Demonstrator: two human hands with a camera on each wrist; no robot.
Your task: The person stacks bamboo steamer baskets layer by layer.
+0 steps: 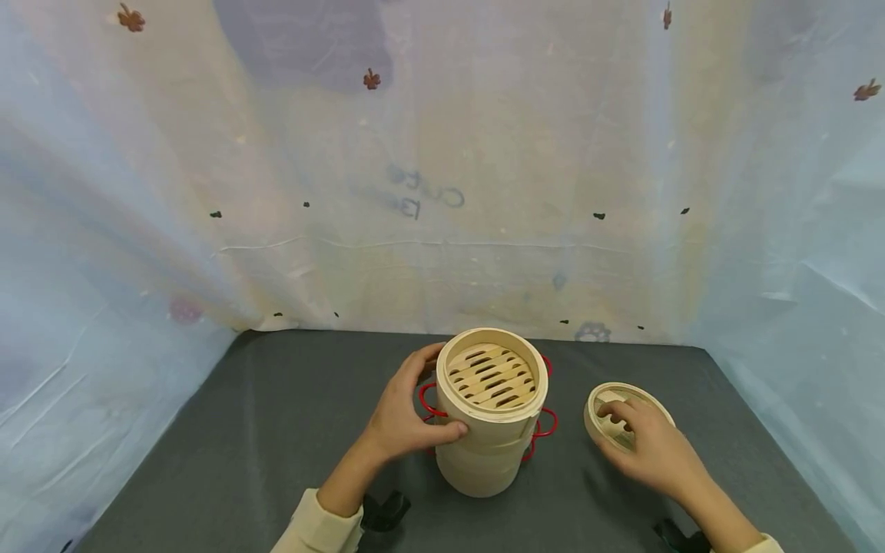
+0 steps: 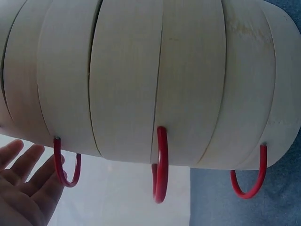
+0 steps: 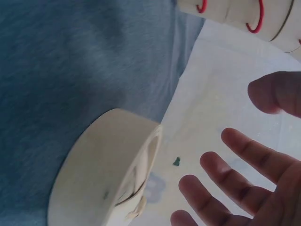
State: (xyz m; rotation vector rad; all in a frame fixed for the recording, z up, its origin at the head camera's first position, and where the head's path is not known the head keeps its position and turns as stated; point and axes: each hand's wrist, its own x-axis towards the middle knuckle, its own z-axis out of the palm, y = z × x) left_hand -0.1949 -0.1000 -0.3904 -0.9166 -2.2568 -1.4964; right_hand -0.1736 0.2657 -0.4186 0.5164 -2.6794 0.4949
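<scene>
A tall stack of bamboo steamers (image 1: pixel 487 442) stands on the dark table, red loop handles (image 2: pixel 162 165) along its sides. Its top tier is uncovered, so the slatted base (image 1: pixel 492 376) shows. My left hand (image 1: pixel 408 418) holds the stack's upper left side, thumb across the front and fingers around behind, partly hidden. Off to the right is a round bamboo steamer lid (image 3: pixel 99 165) with a raised rim and a strip across its top. Over this lid hovers my right hand (image 1: pixel 653 445), fingers spread and apart from it in the right wrist view.
Dark grey cloth covers the table (image 1: pixel 311 415). A pale plastic sheet (image 1: pixel 498 276) hangs behind it, with more sheeting at both sides. Black straps (image 1: pixel 386 511) circle the wrists.
</scene>
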